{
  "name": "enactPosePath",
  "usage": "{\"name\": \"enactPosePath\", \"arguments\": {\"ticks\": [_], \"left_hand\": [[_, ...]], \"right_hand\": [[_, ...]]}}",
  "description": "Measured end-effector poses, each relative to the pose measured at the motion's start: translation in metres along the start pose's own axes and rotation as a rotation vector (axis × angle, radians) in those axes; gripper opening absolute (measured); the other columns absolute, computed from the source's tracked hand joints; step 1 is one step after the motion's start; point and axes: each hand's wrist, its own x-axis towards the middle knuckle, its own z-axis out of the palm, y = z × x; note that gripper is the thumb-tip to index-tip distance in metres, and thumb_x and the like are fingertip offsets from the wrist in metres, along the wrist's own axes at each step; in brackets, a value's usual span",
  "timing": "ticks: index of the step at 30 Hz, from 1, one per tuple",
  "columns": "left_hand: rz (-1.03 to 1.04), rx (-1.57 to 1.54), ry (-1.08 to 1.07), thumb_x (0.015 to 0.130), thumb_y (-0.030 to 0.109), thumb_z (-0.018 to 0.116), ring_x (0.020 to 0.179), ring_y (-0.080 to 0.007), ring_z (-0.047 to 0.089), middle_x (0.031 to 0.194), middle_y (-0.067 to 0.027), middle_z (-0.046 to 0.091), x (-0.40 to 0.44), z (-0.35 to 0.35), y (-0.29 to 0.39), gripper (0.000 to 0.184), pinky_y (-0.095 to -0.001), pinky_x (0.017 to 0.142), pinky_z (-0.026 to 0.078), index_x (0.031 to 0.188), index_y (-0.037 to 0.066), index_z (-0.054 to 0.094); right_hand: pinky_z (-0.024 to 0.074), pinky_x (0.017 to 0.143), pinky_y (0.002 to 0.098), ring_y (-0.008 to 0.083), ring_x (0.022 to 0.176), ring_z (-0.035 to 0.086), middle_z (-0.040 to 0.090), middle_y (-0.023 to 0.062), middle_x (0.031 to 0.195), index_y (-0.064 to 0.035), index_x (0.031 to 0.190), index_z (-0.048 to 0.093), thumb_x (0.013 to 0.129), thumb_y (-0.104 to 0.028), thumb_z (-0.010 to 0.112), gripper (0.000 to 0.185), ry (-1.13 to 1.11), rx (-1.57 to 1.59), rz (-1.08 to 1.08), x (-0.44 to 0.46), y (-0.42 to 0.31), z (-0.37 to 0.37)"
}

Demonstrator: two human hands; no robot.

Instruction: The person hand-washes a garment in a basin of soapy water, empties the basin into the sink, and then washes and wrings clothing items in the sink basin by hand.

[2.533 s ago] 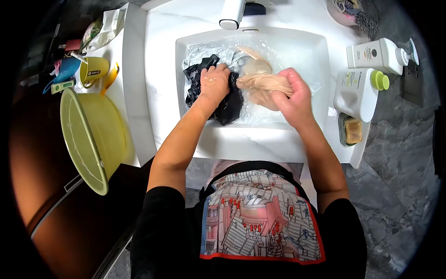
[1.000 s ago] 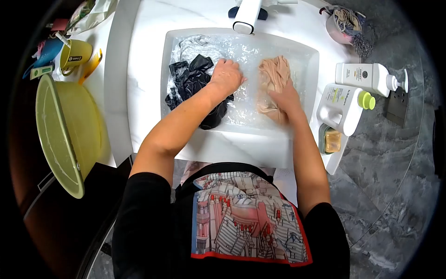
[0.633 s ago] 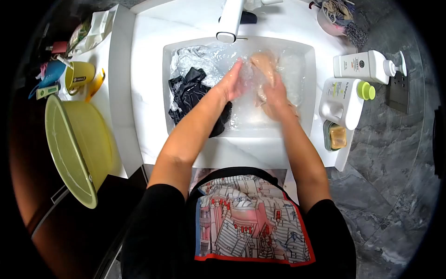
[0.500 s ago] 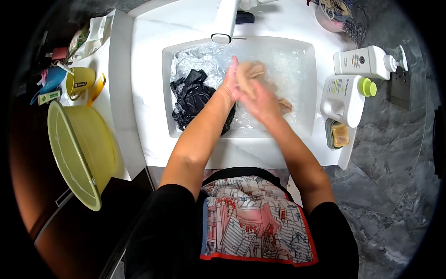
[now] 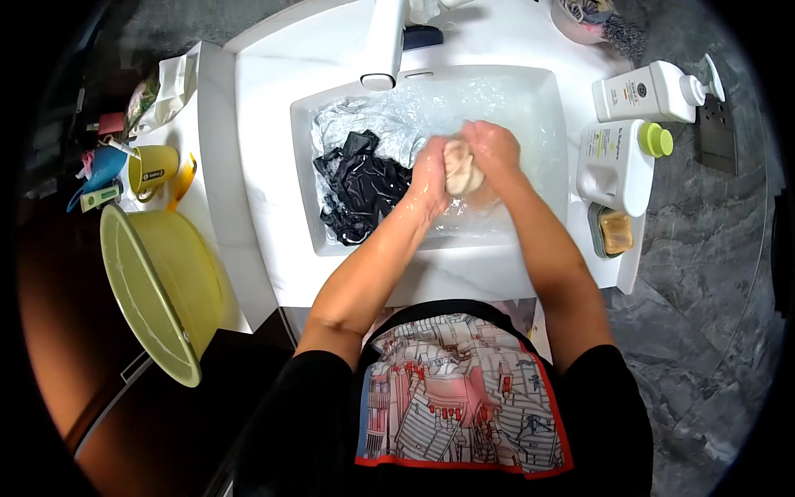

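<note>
A wet beige cloth item (image 5: 461, 168), bunched into a lump, is pressed between my two hands over the water in the white sink (image 5: 553, 166). My left hand (image 5: 430, 176) closes on it from the left, and my right hand (image 5: 494, 149) wraps it from the right and above. Its exact kind cannot be made out. Just left of my hands, a soaked black garment (image 5: 364, 186) lies crumpled in the basin. Behind that, a whitish cloth (image 5: 364, 120) is spread in the water.
Above the basin stands a white faucet (image 5: 383, 50). To the right are a white pump bottle (image 5: 646, 93), a white jug with green cap (image 5: 617, 166) and a soap dish (image 5: 613, 232). At left, a yellow-green basin (image 5: 186, 282) leans near a yellow cup (image 5: 153, 168).
My hands have moved lower and to the right, and the beige cloth is now gathered into a compact lump between them. The whole view has shifted slightly.
</note>
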Motion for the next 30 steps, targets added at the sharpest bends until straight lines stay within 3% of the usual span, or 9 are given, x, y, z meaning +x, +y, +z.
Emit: {"name": "enactPosePath", "arguments": {"ticks": [6,8,12,14,16,18,21,24,30], "left_hand": [[0.301,0.201,0.084,0.094,0.035,0.041,0.096,-0.0161,0.053,0.104,-0.0056,0.057,0.022,-0.008,0.02,0.031,-0.0315,0.087,0.042,0.103,0.009,0.054],[0.28,0.341,0.081,0.096,0.035,0.038,0.099,-0.0176,0.053,0.106,-0.007,0.058,0.026,-0.017,0.016,0.035,-0.0337,0.09,0.041,0.106,0.005,0.055],[0.105,0.059,-0.002,0.092,0.06,0.029,0.121,-0.0246,0.043,0.13,-0.0117,0.048,0.032,-0.03,0.026,0.071,-0.0367,0.106,0.028,0.129,0.0,0.043],[0.057,0.084,0.024,0.087,0.07,0.024,0.13,-0.0266,0.035,0.139,-0.0132,0.04,0.033,-0.035,0.029,0.088,-0.0383,0.11,0.02,0.134,-0.003,0.035],[-0.082,-0.051,-0.041,0.084,0.074,0.025,0.132,-0.0281,0.032,0.141,-0.0141,0.036,0.032,-0.039,0.032,0.092,-0.0441,0.11,0.018,0.137,0.0,0.031],[-0.093,-0.058,-0.063,0.082,0.076,0.024,0.129,-0.0312,0.036,0.139,-0.0162,0.038,0.027,-0.032,0.033,0.092,-0.0511,0.107,0.023,0.137,0.002,0.032],[-0.155,-0.171,-0.24,0.082,0.075,0.028,0.125,-0.0335,0.041,0.135,-0.0174,0.043,0.028,-0.036,0.031,0.09,-0.0518,0.102,0.032,0.136,0.003,0.035],[-0.413,-0.27,-0.951,0.089,0.035,0.058,0.106,-0.0274,0.052,0.111,-0.0104,0.058,0.025,-0.035,0.039,0.038,-0.0429,0.09,0.043,0.116,0.008,0.053],[-0.116,-0.338,-0.581,0.089,0.031,0.048,0.077,-0.0214,0.056,0.085,-0.0053,0.06,0.023,-0.044,0.0,0.024,-0.0376,0.07,0.045,0.088,0.009,0.058]], "right_hand": [[0.0492,0.08,0.0395,0.0325,0.084,0.063,0.063,0.0196,0.098,-0.001,0.113,0.056,0.084,-0.036,0.06,0.046,-0.023,0.834,0.546,0.01,0.057,0.013],[0.0489,0.078,0.0371,0.0298,0.086,0.063,0.062,0.0196,0.104,0.0053,0.126,0.044,0.081,-0.03,0.063,0.06,0.212,-0.008,-0.206,-0.012,0.05,0.013],[0.0492,0.079,0.0334,0.0264,0.091,0.063,0.062,0.0191,0.106,0.0047,0.131,0.037,0.079,-0.025,0.065,0.065,-0.358,0.026,-0.254,-0.009,0.073,0.019],[0.0487,0.08,0.0323,0.0241,0.097,0.061,0.062,0.0169,0.105,-0.002,0.126,0.046,0.079,-0.015,0.062,0.051,-0.203,0.852,0.416,0.001,0.087,0.036],[0.0485,0.079,0.0321,0.0211,0.097,0.061,0.063,0.0122,0.104,-0.0072,0.114,0.057,0.079,-0.006,0.059,0.035,-0.205,0.835,0.569,-0.011,0.045,0.022],[0.0493,0.073,0.032,0.0218,0.088,0.062,0.063,0.009,0.099,-0.01,0.098,0.064,0.077,-0.005,0.059,0.022,-0.136,0.691,-0.026,-0.021,0.036,0.049],[0.0486,0.066,0.0366,0.0287,0.079,0.06,0.057,0.0105,0.091,-0.0126,0.083,0.063,0.073,-0.01,0.059,0.011,0.025,0.441,-0.379,-0.067,-0.031,0.018],[0.0477,0.06,0.0413,0.0294,0.072,0.059,0.055,0.0099,0.086,-0.013,0.073,0.059,0.071,-0.015,0.059,0.003,0.009,0.224,-0.509,-0.097,-0.072,0.0],[0.0481,0.058,0.0366,0.0288,0.064,0.059,0.057,0.0064,0.075,-0.0119,0.071,0.059,0.073,-0.021,0.063,0.01,0.176,-0.007,-0.698,-0.064,-0.06,0.025]]}}
